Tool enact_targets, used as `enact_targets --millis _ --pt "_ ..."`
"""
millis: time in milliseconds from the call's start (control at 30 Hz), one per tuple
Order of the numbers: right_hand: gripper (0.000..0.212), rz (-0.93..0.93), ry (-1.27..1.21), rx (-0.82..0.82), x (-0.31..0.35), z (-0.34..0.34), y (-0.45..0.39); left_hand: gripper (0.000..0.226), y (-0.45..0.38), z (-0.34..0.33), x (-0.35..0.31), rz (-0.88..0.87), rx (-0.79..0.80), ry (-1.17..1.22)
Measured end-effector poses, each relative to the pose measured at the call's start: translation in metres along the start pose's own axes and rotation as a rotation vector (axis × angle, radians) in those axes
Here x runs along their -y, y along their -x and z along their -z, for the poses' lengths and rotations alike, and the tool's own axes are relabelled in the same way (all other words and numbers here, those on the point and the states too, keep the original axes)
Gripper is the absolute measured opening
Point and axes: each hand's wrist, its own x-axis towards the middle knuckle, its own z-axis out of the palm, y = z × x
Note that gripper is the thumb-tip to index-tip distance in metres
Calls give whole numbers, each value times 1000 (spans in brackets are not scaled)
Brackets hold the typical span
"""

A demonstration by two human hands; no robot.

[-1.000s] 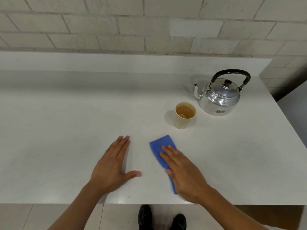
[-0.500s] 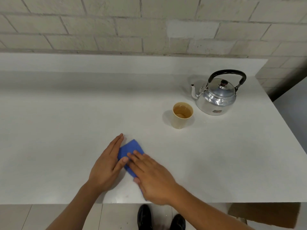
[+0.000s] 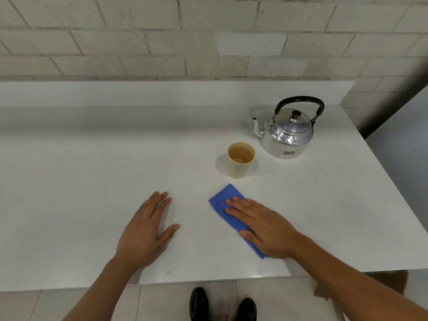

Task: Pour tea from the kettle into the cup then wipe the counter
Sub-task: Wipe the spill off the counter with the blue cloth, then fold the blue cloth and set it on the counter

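Cloth [image 3: 228, 208] is lying on the desk [image 3: 92, 181] near the cup [image 3: 240, 159]; I'm pressing my right hand [image 3: 264, 230] flat on it; my left hand [image 3: 144, 230] is resting flat, spread, beside it; the kettle [image 3: 288, 133] is standing behind.

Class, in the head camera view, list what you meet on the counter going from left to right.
left hand → blue cloth → cup → kettle. The right hand lies flat on the cloth, so it has no separate place in the order.
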Motion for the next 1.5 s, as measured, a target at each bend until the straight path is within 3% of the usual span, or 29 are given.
enact_targets --millis 133,200,333,433,533,900,1000,1100,1233,1333,1500 --pt "57 78 32 -15 -9 13 -3 77 -1 6 -5 10 21 26" --pt "52 27 -53 -134 -8 16 6 75 -7 10 -13 56 18 73" --pt "38 -329 -242 -454 -5 10 33 49 -32 13 -51 129 -46 245" --pt "38 -634 -408 -519 -4 3 42 43 -58 12 -90 110 -26 351" --pt "43 -755 -431 -533 2 -3 47 44 -81 8 -119 107 20 370" --pt "46 -748 -371 -440 31 -9 44 53 -95 -17 -160 130 151 76" --pt "27 -772 -409 -458 34 -8 43 50 -88 -21 -162 130 156 94" --pt "10 -783 -414 -450 35 -9 42 39 -80 -26 -160 95 134 129" --pt "8 -779 -375 -384 34 -5 40 20 -63 -25 -150 35 141 244" --pt "6 -754 -497 -395 33 1 37 14 -49 -16 -136 21 172 366" --pt "21 -681 -879 -473 39 17 10 16 -32 13 -100 273 113 579"
